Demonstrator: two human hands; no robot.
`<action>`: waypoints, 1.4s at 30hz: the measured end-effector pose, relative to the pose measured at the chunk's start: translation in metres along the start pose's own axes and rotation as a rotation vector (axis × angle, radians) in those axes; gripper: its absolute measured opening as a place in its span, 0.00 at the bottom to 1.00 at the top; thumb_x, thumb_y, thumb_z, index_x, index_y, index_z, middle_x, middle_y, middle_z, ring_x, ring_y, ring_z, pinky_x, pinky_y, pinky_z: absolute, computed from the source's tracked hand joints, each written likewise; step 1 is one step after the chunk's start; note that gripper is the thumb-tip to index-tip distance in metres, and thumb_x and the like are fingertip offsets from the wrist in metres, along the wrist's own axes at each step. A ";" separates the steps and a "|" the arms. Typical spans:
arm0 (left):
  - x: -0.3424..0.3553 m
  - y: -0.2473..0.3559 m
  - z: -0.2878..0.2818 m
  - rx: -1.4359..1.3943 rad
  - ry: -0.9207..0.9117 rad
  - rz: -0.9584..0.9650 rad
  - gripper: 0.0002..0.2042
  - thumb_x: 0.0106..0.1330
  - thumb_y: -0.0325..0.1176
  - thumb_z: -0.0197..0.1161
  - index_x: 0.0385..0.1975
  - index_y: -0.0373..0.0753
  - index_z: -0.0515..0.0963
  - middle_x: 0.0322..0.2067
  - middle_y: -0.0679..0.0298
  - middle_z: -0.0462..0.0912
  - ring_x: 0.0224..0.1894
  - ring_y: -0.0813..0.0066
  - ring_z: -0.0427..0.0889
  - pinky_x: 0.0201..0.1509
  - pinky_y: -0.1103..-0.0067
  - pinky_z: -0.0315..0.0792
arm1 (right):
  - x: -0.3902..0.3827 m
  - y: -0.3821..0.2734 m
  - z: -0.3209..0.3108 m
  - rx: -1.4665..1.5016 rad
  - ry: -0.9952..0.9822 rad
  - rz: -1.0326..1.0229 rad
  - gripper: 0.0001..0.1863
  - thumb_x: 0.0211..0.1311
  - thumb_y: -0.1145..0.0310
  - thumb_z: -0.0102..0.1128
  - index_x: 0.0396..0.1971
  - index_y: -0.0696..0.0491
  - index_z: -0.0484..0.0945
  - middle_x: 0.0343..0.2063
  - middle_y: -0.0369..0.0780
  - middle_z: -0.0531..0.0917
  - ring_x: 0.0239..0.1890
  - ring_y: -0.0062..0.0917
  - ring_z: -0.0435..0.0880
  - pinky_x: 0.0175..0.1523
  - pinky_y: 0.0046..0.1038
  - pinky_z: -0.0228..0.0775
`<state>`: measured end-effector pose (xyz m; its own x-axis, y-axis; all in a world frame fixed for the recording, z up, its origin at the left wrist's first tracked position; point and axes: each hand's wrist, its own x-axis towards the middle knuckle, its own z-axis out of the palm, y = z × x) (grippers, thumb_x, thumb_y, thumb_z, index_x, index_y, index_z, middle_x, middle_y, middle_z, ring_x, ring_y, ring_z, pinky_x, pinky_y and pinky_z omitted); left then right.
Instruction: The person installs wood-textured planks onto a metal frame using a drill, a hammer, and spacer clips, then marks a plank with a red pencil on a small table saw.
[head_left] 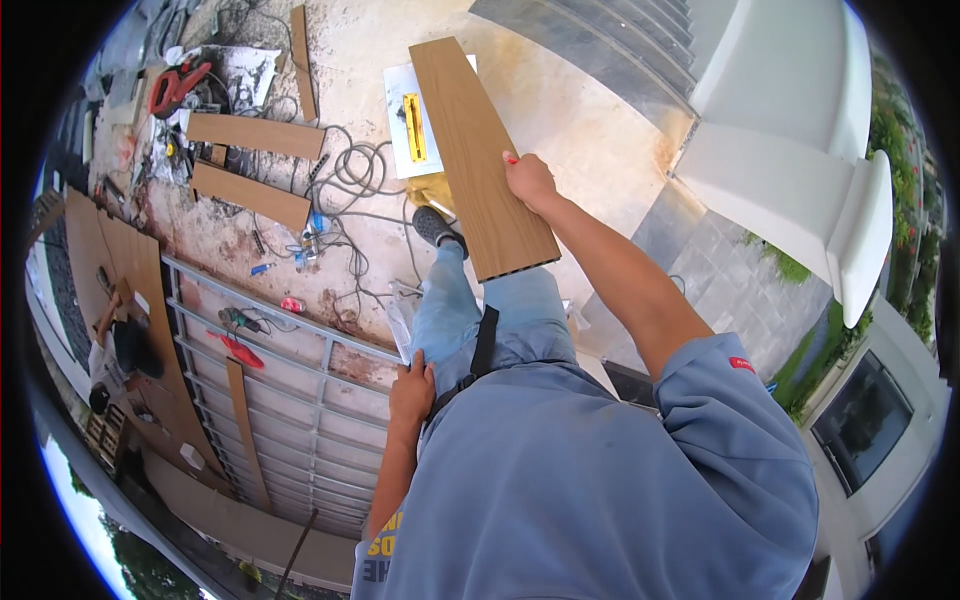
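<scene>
Wood-grain brown, the long plank (pixel 482 160) is held out over the concrete floor (pixel 590 110), its far end covering part of a white table saw (pixel 405 130) with a yellow guard. The right hand (pixel 528 180) grips the plank's right edge about midway along; the fingers are curled around that edge, mostly hidden beneath the board, so only the knuckles and thumb side show. The left hand (pixel 412 392) rests against the person's hip, fingers together and bent, closed on nothing; whether they pinch the cloth is hard to tell. One foot in a dark shoe (pixel 437 226) peeks out below the plank's near corner; the other is hidden. Toward the floor's left edge lie two shorter boards (pixel 255 135), tangled grey cables (pixel 355 175) and a red tool (pixel 175 85) too small to identify. A metal ladder frame (pixel 300 400) runs along the lower left, with a narrow strip of wood (pixel 243 420) lying on it. The fisheye rim cuts off the scene's far left.
</scene>
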<state>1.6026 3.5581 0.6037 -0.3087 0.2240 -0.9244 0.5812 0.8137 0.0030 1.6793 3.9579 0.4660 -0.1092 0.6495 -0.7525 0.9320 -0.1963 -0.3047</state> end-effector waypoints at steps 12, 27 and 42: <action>-0.016 -0.074 0.042 -0.671 0.112 0.250 0.33 0.66 0.46 0.69 0.67 0.37 0.69 0.62 0.49 0.73 0.63 0.52 0.74 0.63 0.67 0.72 | 0.043 -0.016 0.072 -0.002 0.039 0.040 0.33 0.75 0.44 0.47 0.39 0.65 0.82 0.40 0.59 0.85 0.46 0.53 0.85 0.50 0.48 0.76; 0.393 -0.049 -0.044 -0.931 0.104 0.204 0.17 0.74 0.43 0.61 0.50 0.35 0.81 0.33 0.64 0.84 0.33 0.78 0.81 0.40 0.80 0.75 | 0.186 0.044 0.117 -0.005 -0.001 -0.160 0.35 0.75 0.42 0.48 0.38 0.67 0.76 0.35 0.63 0.83 0.42 0.57 0.84 0.48 0.45 0.74; 0.670 0.067 -0.005 -1.447 0.456 0.487 0.28 0.81 0.51 0.46 0.55 0.27 0.78 0.46 0.60 0.84 0.48 0.76 0.78 0.56 0.80 0.70 | 0.296 0.056 0.154 0.016 0.142 -0.483 0.31 0.75 0.45 0.53 0.26 0.62 0.68 0.22 0.54 0.77 0.24 0.39 0.75 0.35 0.39 0.70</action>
<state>1.4310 3.7654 -0.0134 -0.6592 0.5219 -0.5414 -0.4042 0.3612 0.8403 1.6455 4.0267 0.1363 -0.4779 0.7620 -0.4369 0.7809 0.1408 -0.6085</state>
